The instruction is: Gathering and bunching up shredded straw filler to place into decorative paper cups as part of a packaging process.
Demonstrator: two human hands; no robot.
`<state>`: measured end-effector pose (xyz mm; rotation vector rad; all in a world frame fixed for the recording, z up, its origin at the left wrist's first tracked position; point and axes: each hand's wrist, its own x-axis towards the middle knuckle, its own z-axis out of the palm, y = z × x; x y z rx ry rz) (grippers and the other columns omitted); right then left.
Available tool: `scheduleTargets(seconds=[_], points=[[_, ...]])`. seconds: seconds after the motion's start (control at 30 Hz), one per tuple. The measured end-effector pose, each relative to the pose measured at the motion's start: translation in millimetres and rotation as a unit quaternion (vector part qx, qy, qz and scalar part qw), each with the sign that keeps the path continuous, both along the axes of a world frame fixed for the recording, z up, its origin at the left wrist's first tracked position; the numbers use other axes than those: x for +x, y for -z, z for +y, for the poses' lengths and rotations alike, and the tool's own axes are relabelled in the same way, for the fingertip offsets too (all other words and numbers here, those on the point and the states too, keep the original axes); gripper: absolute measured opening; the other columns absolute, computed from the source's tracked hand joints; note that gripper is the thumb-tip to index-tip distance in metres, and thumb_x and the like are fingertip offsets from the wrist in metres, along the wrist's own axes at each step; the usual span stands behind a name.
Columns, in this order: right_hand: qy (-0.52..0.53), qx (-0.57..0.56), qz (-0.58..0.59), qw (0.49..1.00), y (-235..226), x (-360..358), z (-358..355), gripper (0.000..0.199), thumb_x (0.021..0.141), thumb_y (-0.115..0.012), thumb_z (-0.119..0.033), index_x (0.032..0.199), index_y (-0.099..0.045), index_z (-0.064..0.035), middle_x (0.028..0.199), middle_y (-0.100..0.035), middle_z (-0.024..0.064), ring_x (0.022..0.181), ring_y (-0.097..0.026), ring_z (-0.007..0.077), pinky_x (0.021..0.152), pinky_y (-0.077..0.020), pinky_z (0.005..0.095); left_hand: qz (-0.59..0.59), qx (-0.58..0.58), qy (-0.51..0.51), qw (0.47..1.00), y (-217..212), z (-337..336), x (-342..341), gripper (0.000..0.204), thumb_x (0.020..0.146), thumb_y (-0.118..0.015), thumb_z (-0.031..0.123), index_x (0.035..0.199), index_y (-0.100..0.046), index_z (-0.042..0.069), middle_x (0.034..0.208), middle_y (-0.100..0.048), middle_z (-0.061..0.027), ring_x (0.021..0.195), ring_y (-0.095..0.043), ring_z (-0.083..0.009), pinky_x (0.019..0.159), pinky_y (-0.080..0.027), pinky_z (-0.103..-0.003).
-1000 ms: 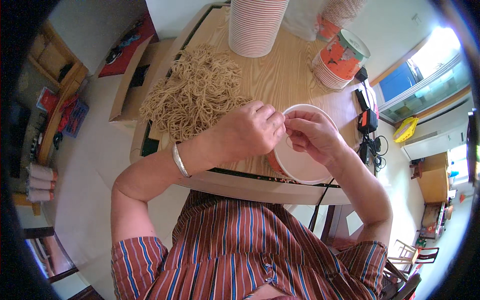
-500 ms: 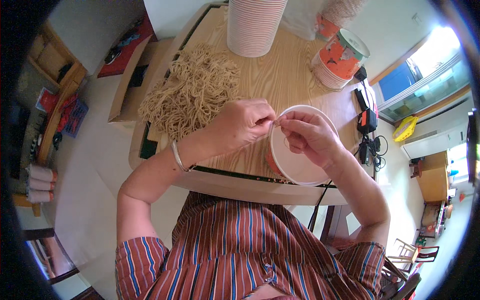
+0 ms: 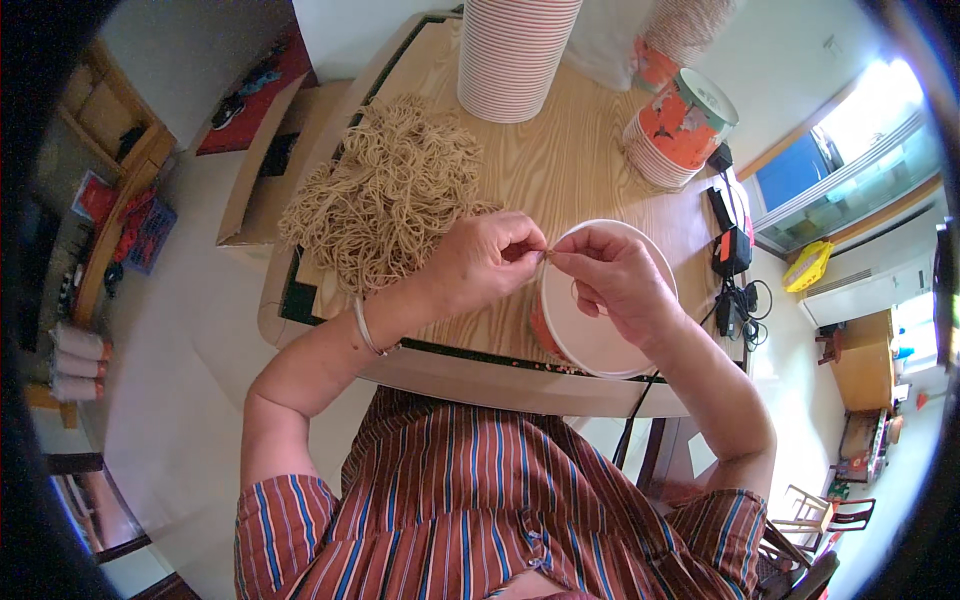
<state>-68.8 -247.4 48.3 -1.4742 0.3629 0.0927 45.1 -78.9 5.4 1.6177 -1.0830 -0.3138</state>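
Wooden table (image 3: 560, 170) at centre. Heap of looped cords (image 3: 385, 190) on its left part; tall stack of paper cups (image 3: 515, 50) at far centre; shorter tilted stack of bowls (image 3: 680, 125) at far right. Paper bowl (image 3: 600, 320) at the near edge, right of centre. Left hand (image 3: 485, 262) and right hand (image 3: 615, 275) meeting fingertip to fingertip above the bowl's far-left rim. Power strip (image 3: 728, 240) right of the bowl, at the table's right edge.

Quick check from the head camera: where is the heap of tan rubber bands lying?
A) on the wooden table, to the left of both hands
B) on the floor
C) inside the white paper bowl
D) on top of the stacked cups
A: the heap of tan rubber bands lies on the wooden table, left of the left hand and right hand, outside the white paper bowl.
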Motion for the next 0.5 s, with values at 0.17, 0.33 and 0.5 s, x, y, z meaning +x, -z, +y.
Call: scheduleTargets(seconds=[0.17,0.33,0.5], points=[[-0.006,0.015,0.005,1.0,4,1,-1,0.015,0.091,-0.068,-0.015,0.094,-0.063,-0.0019,0.07,-0.054,-0.0009,0.052,-0.049,0.0068,0.043,-0.0396,0.0233,0.044,-0.011,-0.009,0.999,4,1,-3,0.007,0.083,-0.066,0.006,0.087,-0.065,0.0,0.079,-0.066,-0.0087,0.068,-0.064,-0.0148,0.063,-0.052,-0.028],[-0.004,0.051,0.023,0.998,2,0,-2,0.012,0.091,-0.066,-0.014,0.094,-0.063,-0.0032,0.068,-0.053,-0.0017,0.052,-0.048,0.0071,0.044,-0.0392,0.0245,-0.002,-0.001,-0.022,1.0,3,4,-6,0.013,0.085,-0.066,0.005,0.098,-0.064,0.002,0.087,-0.067,-0.0076,0.078,-0.066,-0.0145,0.07,-0.054,-0.029],[-0.006,0.071,0.034,0.997,1,-1,-3,0.011,0.092,-0.066,-0.015,0.094,-0.063,-0.0041,0.068,-0.052,-0.002,0.052,-0.047,0.0074,0.045,-0.0387,0.0251,-0.057,-0.032,-0.018,0.998,2,9,-14,0.021,0.087,-0.066,0.002,0.107,-0.062,0.005,0.097,-0.067,-0.0076,0.088,-0.068,-0.0164,0.077,-0.055,-0.031]])
